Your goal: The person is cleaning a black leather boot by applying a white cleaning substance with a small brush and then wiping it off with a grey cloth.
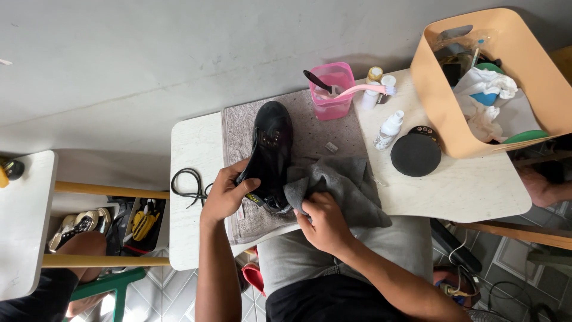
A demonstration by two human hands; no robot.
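A black shoe lies on a grey-brown towel spread over a small white table. My left hand grips the shoe's near side at the heel end. My right hand is closed on a dark grey cloth, pressing a fold of it against the shoe's heel. Black shoelaces lie loose on the table left of the towel.
A pink cup with brushes stands behind the towel. Small bottles, a round black tin and a tan bin of rags sit to the right. Another white table is at left, with another person's leg below it.
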